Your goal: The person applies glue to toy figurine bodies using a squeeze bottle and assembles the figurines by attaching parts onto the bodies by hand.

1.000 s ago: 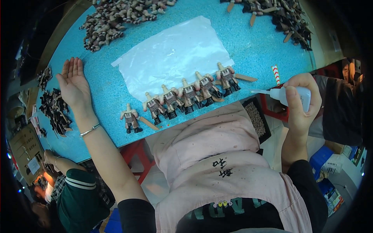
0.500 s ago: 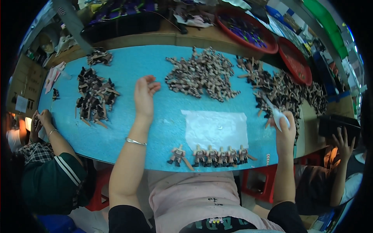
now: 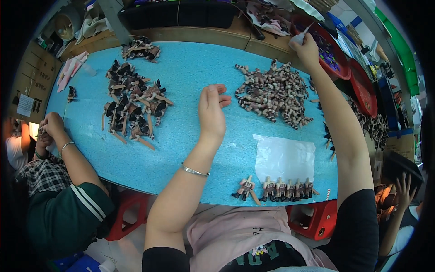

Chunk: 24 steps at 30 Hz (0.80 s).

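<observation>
My right hand (image 3: 307,51) is stretched out to the far right and grips a small translucent squeeze bottle (image 3: 297,41) with a thin pointed nozzle tilted upward. My left hand (image 3: 213,111) hovers over the blue table, fingers loosely curved and apart, with nothing visible in it. Beyond it, to the right, lies a heap of small brown-and-cream striped parts (image 3: 276,93). Near the front edge a row of small toy figures (image 3: 287,189) stands below a white translucent sheet (image 3: 285,158). One separate figure (image 3: 246,188) with a brown blade-like piece is just left of them.
Piles of dark figures (image 3: 131,99) lie on the left of the blue table (image 3: 181,158). Red trays (image 3: 364,88) and a black bin (image 3: 181,16) sit at the back. A co-worker's hands (image 3: 52,127) handle a small piece at the left; another person's hand (image 3: 404,188) shows at right.
My right hand has swung up and away with the squeeze bottle, from the right-hand pile to the back by the red tray. The whole view has shifted, moving the table's things rightward.
</observation>
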Motion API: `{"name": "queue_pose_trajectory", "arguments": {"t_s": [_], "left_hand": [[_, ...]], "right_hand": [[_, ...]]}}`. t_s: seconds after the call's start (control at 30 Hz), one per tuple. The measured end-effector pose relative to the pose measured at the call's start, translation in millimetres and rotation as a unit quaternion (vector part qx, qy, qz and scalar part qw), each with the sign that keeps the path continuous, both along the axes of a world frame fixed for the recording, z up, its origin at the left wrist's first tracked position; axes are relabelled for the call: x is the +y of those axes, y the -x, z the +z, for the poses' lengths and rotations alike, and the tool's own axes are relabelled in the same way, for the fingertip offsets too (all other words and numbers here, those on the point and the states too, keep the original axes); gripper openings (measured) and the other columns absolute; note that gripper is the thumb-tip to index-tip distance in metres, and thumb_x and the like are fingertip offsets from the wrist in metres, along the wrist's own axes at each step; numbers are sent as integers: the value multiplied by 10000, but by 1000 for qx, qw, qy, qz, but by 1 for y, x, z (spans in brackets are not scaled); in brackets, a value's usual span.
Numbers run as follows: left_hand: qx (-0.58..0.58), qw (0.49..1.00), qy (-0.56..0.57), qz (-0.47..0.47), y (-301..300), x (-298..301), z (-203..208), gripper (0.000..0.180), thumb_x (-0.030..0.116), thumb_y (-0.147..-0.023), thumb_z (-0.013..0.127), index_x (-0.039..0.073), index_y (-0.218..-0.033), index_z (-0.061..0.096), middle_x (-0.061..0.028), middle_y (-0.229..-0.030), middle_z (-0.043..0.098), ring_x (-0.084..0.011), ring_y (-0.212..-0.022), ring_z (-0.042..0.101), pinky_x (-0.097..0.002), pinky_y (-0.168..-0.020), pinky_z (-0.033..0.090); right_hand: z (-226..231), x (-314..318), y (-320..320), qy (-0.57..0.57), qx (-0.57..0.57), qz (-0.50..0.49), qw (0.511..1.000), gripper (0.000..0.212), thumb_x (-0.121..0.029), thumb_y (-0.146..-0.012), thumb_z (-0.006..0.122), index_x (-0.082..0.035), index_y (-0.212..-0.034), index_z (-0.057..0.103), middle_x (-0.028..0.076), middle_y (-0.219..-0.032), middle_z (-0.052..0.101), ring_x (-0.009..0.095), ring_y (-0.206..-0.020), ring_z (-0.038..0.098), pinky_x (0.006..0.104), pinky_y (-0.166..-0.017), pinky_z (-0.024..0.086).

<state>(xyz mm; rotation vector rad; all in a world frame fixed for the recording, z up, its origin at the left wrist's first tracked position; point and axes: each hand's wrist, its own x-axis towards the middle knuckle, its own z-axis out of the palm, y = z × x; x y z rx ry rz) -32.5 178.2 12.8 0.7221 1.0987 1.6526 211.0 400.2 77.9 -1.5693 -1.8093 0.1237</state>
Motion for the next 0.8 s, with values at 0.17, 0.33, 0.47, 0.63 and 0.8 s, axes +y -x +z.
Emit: {"name": "queue_pose_trajectory", "arguments": {"t_s": [0.17, 0.33, 0.47, 0.63, 0.8], "left_hand": [[33, 999, -13, -5, -2, -1, -1, 414, 342, -1020, 340, -23, -1088, 523, -116, -1044, 557, -154, -839, 548, -297, -780, 472], [7, 1000, 0, -5, 4, 0, -5, 427, 350, -1019, 342, -33, -1092, 518, -124, -1049, 556, -166, -847, 557, -300, -774, 478], [-28, 1000, -4, -11, 9, 4, -7, 430, 351, -1017, 356, -43, -1107, 504, -139, -1070, 542, -185, -880, 570, -312, -774, 496], [-20, 999, -12, -28, 11, 5, -7, 427, 333, -1016, 373, -63, -1124, 493, -156, -1079, 532, -204, -896, 575, -329, -802, 501], [-22, 998, -22, -49, 17, 3, -8, 398, 293, -1017, 383, -75, -1128, 486, -162, -1074, 529, -216, -915, 578, -339, -831, 497]], "right_hand": [[-3, -39, -6, -144, 53, 21, 988, 386, -74, -754, 704, 17, -1090, 537, 153, -1012, 598, 268, -889, 619, 345, -756, 496], [27, -153, 9, -97, -80, 200, 972, 191, 47, -778, 601, -26, -952, 576, 112, -935, 537, 233, -811, 570, 320, -684, 457], [19, -194, -31, 9, -94, 180, 979, 195, 55, -786, 589, -33, -959, 583, 122, -944, 562, 251, -837, 577, 326, -701, 458], [-20, -220, -66, 86, -109, 145, 980, 199, 3, -771, 669, -16, -953, 590, 123, -921, 597, 289, -911, 566, 388, -774, 450], [-29, -223, -69, 117, -92, 117, 982, 234, -30, -762, 691, -14, -977, 599, 136, -857, 575, 320, -888, 550, 410, -760, 440]]}}
